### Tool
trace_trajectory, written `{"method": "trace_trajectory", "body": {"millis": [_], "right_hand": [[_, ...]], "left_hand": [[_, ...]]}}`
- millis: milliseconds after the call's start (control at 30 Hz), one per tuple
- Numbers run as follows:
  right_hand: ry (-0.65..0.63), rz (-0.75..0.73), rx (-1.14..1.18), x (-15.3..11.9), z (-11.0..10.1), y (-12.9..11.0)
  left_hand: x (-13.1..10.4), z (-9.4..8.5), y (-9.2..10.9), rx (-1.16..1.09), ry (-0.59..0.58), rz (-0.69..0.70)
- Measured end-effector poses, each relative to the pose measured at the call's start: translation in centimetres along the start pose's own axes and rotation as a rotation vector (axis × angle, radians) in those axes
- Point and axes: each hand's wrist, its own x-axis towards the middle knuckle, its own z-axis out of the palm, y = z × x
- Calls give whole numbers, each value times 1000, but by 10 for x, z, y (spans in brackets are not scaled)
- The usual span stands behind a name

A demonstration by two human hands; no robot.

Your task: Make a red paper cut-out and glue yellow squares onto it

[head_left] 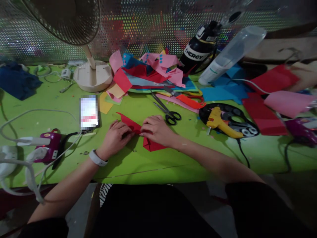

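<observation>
As fingers (148, 128) hold paper (131, 124), bottle (195, 50) reads "ENERGY".

Red paper (151, 145), folded and creased, aslant on the green table (141, 165), far left end pointed, middle partly hidden

The head camera looks forward and down from the wearer's own place, above the black shirt (153, 211) that fills the bottom centre. The arms run in from the lower left and lower right, bringing the left hand (117, 137) and right hand (156, 130) near the middle, close to the lens and seen from above. The table (138, 168) spans the frame's middle band, its front edge low in the picture. Farther off, the mesh (148, 26) crosses the top. The view is wide: the fan (64, 19), upper left, is cut by the upper edge, and the bottle (195, 49), upper right, leans outward.
</observation>
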Motion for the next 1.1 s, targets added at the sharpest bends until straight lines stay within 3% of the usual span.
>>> {"method": "trace_trajectory", "body": {"millis": [467,1100], "right_hand": [[-114,144,295,9,-9,12],[-96,114,265,10,-4,15]], "left_hand": [[-2,5,17,195,17,-4],[0,10,18,171,30,-76]]}}
